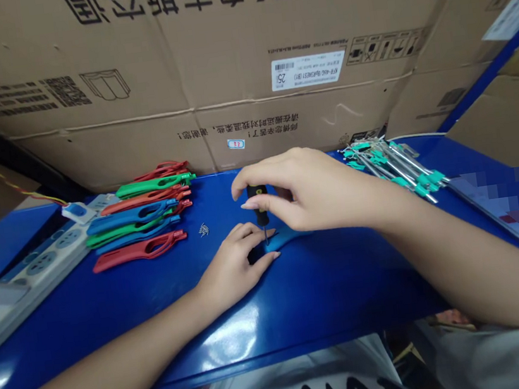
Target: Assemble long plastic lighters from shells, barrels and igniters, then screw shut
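My right hand (297, 189) is closed round the black handle of a small screwdriver (260, 215), held upright. The screwdriver's thin shaft points down onto a light blue lighter casing (288, 236) lying on the blue table. With thumb and fingers, my left hand (241, 255) grips the casing's left end and steadies it against the tabletop. Part of the casing is hidden behind my hands. Left of my left hand lies a small heap of screws (203, 230).
Several red, green and blue lighter casings (140, 251) lie in a row at left, beside a white power strip (42, 264). At back right is a pile of metal rods with green parts (399, 166), near a phone-like flat device (491, 208). A cardboard wall (137, 134) stands behind the table (349, 297).
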A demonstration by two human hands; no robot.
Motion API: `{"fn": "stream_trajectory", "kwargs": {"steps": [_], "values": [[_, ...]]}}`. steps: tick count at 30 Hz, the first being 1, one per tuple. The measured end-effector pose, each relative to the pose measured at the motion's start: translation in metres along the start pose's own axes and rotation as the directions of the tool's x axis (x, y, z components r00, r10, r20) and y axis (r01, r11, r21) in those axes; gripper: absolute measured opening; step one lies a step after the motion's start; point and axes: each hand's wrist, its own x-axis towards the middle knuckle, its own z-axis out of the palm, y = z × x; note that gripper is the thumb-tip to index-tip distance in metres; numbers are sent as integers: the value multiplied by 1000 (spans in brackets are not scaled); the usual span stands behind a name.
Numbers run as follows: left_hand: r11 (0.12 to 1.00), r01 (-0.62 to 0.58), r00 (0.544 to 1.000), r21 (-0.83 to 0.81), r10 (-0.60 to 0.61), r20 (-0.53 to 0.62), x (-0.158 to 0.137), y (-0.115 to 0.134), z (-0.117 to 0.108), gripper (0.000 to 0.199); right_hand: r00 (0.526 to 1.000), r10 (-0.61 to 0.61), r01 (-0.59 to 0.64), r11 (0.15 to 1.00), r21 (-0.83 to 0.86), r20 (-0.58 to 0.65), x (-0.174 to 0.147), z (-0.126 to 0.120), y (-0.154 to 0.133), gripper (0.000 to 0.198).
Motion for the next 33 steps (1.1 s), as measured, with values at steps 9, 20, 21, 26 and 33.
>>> {"fn": "stream_trajectory", "kwargs": {"steps": [9,20,21,26,33], "values": [[999,44,999,-30,-44,2,-1,3,1,23,978,203,-208,915,-345,-54,1,6,-21,24],[1000,0,999,-16,0,-43,-1,4,3,20,980,183,-199,915,-350,-79,8,25,-28,44],[1000,-4,999,4,4,-34,-1,4,2,20,985,166,-175,942,-285,-55,7,22,-21,45],[999,-13,999,50,15,-30,-2,3,1,29,987,-108,73,960,272,116,-1,-1,12,43],[999,-17,998,47,19,-61,-2,4,4,22,979,-204,194,938,288,4,2,6,7,25]]}}
